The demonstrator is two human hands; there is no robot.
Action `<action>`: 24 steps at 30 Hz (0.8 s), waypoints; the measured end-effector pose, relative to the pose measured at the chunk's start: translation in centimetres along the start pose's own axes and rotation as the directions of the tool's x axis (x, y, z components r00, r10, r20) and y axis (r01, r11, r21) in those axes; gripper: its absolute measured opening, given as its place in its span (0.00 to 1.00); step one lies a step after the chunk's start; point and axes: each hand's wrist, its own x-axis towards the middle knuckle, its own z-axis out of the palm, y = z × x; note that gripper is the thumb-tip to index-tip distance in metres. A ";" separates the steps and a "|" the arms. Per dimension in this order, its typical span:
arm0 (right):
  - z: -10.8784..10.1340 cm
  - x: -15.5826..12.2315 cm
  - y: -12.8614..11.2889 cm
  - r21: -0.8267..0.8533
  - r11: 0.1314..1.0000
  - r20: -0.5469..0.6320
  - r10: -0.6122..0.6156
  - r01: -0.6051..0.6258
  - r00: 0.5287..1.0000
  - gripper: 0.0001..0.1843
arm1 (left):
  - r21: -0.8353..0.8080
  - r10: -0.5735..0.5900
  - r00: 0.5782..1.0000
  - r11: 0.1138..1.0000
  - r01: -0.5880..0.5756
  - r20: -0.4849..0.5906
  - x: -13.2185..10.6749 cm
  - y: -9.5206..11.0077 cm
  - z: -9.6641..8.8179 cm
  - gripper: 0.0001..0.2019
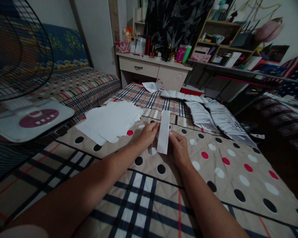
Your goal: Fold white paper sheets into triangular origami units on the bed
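A narrow folded strip of white paper (164,134) stands lengthwise between my hands, just above the bedspread. My left hand (149,133) pinches its left edge. On the opposite edge, the fingers of my right hand (179,145) are closed at the paper's side. To the left lies a loose pile of flat white sheets (114,119). Rows of folded white papers (222,117) stand packed together on the right, and another row (181,96) runs along the far side. Beyond them rests a single white piece of paper (151,86) beside a pair of scissors (160,81).
The quilted bedspread (144,191) has dots and plaid bands. A fan (32,115) stands close on the left. A cream dresser (144,67) with bottles and boxes is beyond the bed's far edge. Shelves and a cluttered desk (221,64) stand at the back right.
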 end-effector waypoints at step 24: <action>0.1 0.0 0.2 0.027 1.000 0.026 0.001 -0.002 1.000 0.16 | -0.037 -0.006 0.999 0.999 0.004 -0.040 -0.2 0.6 0.3 0.12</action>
